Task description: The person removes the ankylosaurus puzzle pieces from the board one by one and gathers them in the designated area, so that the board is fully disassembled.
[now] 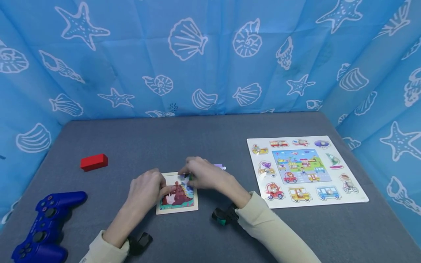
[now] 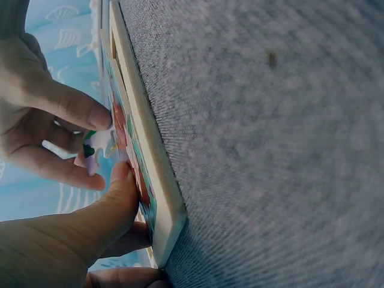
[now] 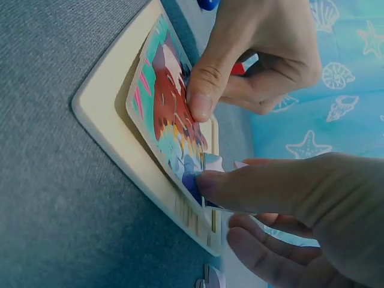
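Observation:
A small wooden jigsaw puzzle (image 1: 177,210) with a dark red dinosaur picture lies in its tray on the table. My left hand (image 1: 146,188) grips its left side, the thumb (image 2: 123,189) on the picture and the other fingers at the edge. Over the upper right corner, my right hand (image 1: 207,174) pinches a jigsaw piece (image 2: 101,146) with white, green and lilac on it. In the right wrist view the joined pieces (image 3: 171,108) sit askew, partly raised above the pale tray (image 3: 111,120). A lilac jigsaw piece (image 1: 219,166) shows beyond my right hand, partly hidden.
A white peg puzzle board (image 1: 256,171) with vehicle pieces lies at the right. On the left are a red block (image 1: 94,162) and a blue game controller (image 1: 46,226). Blue shell-patterned curtain (image 1: 217,58) hangs behind the grey table (image 1: 148,142).

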